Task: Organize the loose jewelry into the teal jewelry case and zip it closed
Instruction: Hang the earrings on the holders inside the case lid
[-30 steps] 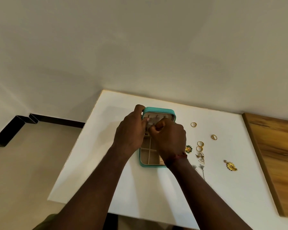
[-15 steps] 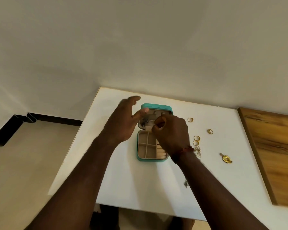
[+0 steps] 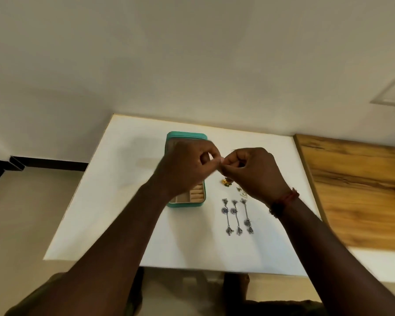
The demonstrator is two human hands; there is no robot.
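Observation:
The teal jewelry case (image 3: pixel 187 136) stands open on the white table (image 3: pixel 114 213), its beige compartments (image 3: pixel 193 196) partly hidden under my left hand (image 3: pixel 185 169). My right hand (image 3: pixel 255 173) hovers just right of the case. Both hands have curled fingers, and their tips meet and pinch at one spot; the piece between them is too small to make out. Below the right hand lie three long silver dangling pieces (image 3: pixel 236 217) in a row. A gold and green piece (image 3: pixel 226 181) and small gold bits (image 3: pixel 241 192) lie closer to the hands.
A wooden surface (image 3: pixel 356 190) adjoins the table on the right. The wall runs along the table's far edge, and the floor (image 3: pixel 21 213) drops away to the left. The table's near edge sits above my legs.
Both hands have left the case lid and shifted right, meeting above the loose jewelry. The view has tilted, so the three silver pieces now show fully.

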